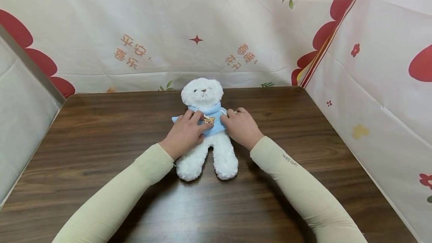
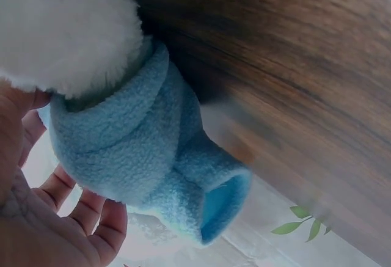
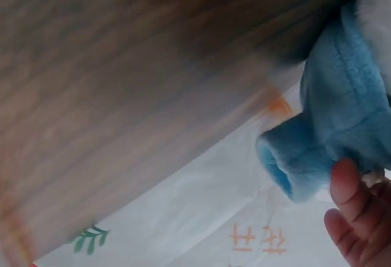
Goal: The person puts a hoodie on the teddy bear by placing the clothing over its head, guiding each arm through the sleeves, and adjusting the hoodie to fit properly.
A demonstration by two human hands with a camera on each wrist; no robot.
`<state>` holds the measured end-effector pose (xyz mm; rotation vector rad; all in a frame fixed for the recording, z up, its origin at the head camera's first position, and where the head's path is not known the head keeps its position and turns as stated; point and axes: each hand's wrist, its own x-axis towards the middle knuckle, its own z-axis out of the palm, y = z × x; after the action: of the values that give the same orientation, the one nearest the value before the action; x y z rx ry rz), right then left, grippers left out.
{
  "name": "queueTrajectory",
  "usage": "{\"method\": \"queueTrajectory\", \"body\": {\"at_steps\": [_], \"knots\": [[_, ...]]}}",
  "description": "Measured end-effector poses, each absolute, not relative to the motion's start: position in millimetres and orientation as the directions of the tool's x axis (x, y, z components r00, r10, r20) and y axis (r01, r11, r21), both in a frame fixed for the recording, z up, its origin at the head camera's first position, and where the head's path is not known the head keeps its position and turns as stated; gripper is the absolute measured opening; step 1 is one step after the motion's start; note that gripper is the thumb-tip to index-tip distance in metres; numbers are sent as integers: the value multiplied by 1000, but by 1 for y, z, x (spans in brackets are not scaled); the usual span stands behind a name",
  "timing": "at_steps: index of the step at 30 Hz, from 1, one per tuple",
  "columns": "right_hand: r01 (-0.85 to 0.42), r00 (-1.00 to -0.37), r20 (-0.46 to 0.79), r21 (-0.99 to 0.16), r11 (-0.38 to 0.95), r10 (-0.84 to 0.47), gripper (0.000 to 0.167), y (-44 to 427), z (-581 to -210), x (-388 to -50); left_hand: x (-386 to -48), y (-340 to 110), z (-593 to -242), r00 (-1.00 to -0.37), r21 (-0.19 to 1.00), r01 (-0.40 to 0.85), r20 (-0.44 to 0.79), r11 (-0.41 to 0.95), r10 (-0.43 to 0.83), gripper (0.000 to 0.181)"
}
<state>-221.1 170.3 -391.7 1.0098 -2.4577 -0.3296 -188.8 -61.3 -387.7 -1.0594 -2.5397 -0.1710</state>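
A white plush bear (image 1: 225,160) lies on its back, head toward the far edge, wearing a light blue sweater (image 1: 216,126) with a small animal face on the chest. My left hand (image 1: 185,130) holds the sweater's front on the left side, its thumb across the chest picture. On the other side my right hand (image 1: 243,128) pinches the sweater near the sleeve, with a small whitish bit by its fingertips. In the left wrist view a blue sleeve (image 2: 211,187) sticks out with an open cuff. The other sleeve (image 3: 290,157) shows beside the right fingers (image 3: 348,184).
The bear lies on a dark brown wooden table (image 1: 118,130). A white printed cloth (image 1: 168,21) hangs along the far side, and another cloth panel (image 1: 378,66) stands at the right.
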Motion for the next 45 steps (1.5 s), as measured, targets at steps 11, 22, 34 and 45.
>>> {"method": "queueTrajectory", "body": {"at_steps": [11,22,34,45], "knots": [[-528,-671,342,402,748,-658,25,153,-393,-216,-188,-62,-390,-630,-29,714,411,700,660,34],[-738,-675,185,-150,659,-714,17,186,-363,-217,-188,-63,-389,-626,-55,709,408,703,664,34],[-255,-946,27,-674,693,-322,27,230,-387,-239,-188,-65,-392,-625,-41,715,410,698,664,35],[-312,-905,-15,-657,687,-425,41,212,-386,-231,-189,-64,-390,-632,-70,701,399,709,664,36]]}}
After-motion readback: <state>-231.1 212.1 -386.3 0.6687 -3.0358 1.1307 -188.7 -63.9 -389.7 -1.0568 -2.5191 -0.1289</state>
